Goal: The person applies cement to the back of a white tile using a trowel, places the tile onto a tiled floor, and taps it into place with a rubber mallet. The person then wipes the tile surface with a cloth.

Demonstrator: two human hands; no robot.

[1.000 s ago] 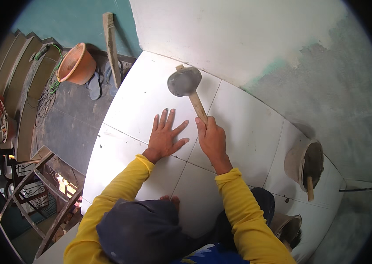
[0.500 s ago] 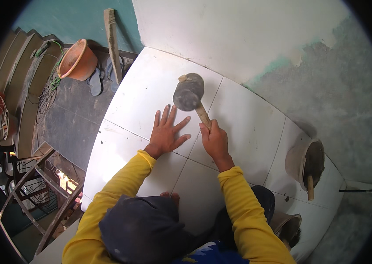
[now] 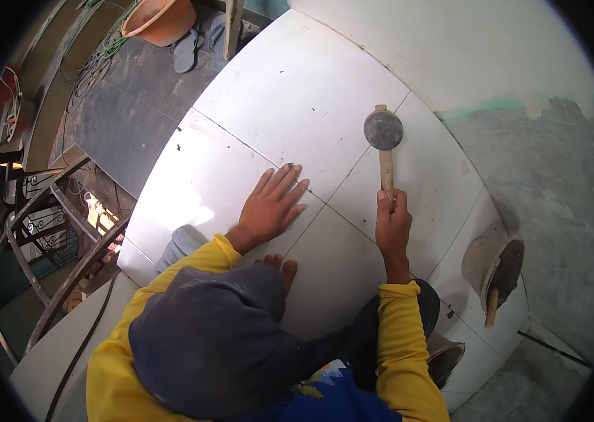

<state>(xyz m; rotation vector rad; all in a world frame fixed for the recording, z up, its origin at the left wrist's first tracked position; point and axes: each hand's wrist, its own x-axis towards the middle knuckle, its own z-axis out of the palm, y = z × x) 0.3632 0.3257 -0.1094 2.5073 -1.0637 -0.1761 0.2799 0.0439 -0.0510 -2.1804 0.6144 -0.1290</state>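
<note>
White floor tiles (image 3: 304, 77) with thin dark joints spread out in front of me. My left hand (image 3: 269, 209) lies on them with its fingers stretched out, the fingertips beside a joint close to where two joints cross. My right hand (image 3: 393, 225) is wrapped round the wooden handle of a rubber mallet (image 3: 383, 129). The mallet's dark round head points away from me, over the tiles near a joint; whether it touches them I cannot tell. Close to my left wrist, bare toes (image 3: 281, 267) show on the tile.
On the right stands a bucket (image 3: 476, 266) with a wooden handle sticking out, and a second bucket (image 3: 446, 357) sits by my right knee. A wall (image 3: 515, 63) borders the tiles. At far left are an orange basin (image 3: 160, 21), sandals (image 3: 186, 53), steps and a metal frame (image 3: 79, 264).
The view has shifted. My right hand and the mallet have moved right, away from my left hand. Relative to the joints, my left hand has slid back toward me.
</note>
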